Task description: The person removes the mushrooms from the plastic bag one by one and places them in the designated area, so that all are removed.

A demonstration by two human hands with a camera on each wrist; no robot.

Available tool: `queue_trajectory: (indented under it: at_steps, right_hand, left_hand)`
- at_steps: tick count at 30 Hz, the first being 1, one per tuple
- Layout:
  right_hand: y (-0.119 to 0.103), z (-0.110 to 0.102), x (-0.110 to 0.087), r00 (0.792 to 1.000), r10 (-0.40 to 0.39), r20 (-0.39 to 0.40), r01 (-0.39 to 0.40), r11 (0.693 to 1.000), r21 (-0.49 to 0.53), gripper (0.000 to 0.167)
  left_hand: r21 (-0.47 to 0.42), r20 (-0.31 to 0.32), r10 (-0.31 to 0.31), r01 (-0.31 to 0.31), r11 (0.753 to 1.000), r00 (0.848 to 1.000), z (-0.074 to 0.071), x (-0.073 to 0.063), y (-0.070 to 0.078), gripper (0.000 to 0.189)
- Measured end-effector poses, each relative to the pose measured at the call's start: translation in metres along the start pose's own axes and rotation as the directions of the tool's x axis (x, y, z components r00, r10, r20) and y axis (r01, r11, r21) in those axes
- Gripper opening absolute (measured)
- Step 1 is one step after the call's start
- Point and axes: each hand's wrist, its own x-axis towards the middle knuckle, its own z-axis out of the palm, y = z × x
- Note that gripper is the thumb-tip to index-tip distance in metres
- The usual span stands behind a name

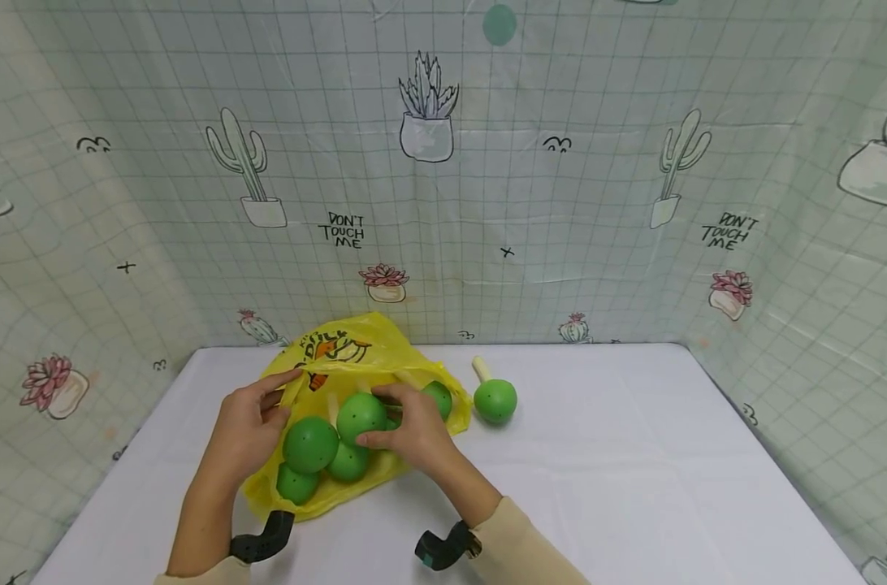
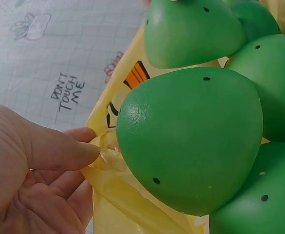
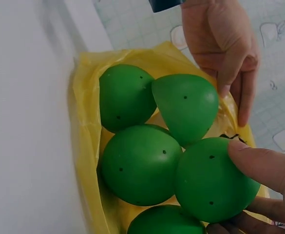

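Note:
A yellow plastic bag (image 1: 374, 325) with printed lettering lies on the table, its mouth open toward me. Inside are several green, black-dotted round-headed toys (image 1: 310, 444) with pale stick handles, much like maracas. My left hand (image 1: 248, 422) pinches the bag's left rim between thumb and fingers, beside the nearest green head (image 2: 191, 141). With thumb and fingers curled about it, my right hand (image 1: 413, 431) grips another maraca-like toy (image 3: 215, 180) at the bag's mouth. That toy's handle is mostly hidden among the others.
One more green toy (image 1: 495, 400) lies on the table right of the bag, its pale handle pointing away. The white table (image 1: 633, 471) ends at a cloth backdrop (image 1: 487, 203) with cactus drawings. Black wrist-camera mounts (image 1: 443, 548) sit on both wrists.

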Motion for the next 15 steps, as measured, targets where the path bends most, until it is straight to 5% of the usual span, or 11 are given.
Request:
queue_trajectory:
  at_steps: [15]
  right_hand:
    - [0.0005, -0.0013, -0.0017, 1.0, 0.023, 0.004, -0.023, 0.999, 0.028, 0.065]
  left_hand:
    - [-0.017, -0.008, 0.011, -0.011, 1.0, 1.0, 0.0002, -0.0012, 0.0004, 0.052]
